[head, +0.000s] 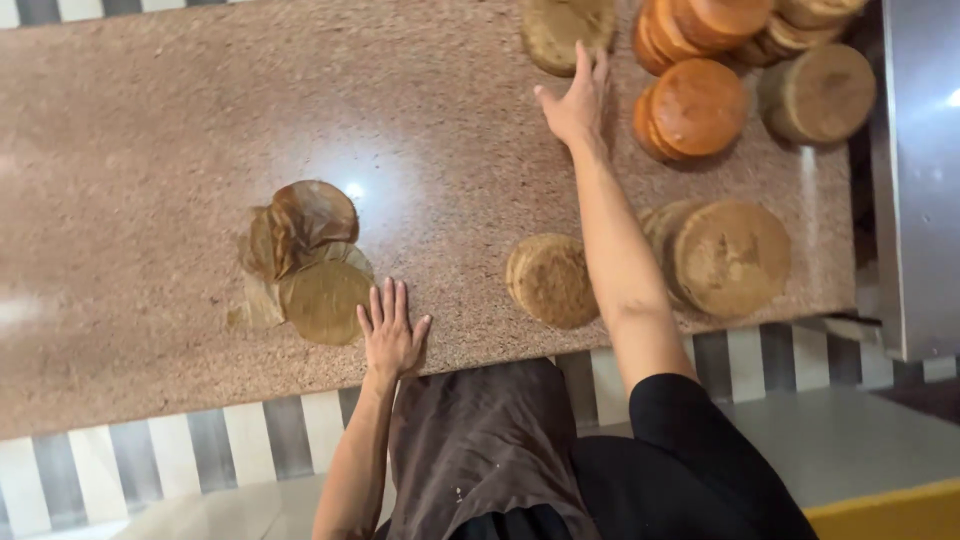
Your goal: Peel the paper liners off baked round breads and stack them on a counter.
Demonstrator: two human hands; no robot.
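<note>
My left hand (391, 332) lies flat and open on the speckled stone counter (150, 150), fingers spread, just right of a small pile of thin brown round sheets (310, 260). My right hand (578, 98) reaches far across the counter, fingers apart, its tips touching a tan round block (560, 30) at the far edge. It holds nothing. Under my right forearm lie a small tan round block (550, 280) and a larger stack of tan round blocks (730, 255).
Orange round blocks (695, 105) and more tan blocks (820, 90) are stacked at the far right. A metal surface (925, 180) borders the counter on the right. Striped tiling (130, 460) faces the counter's near side. I wear a brown apron (480, 440).
</note>
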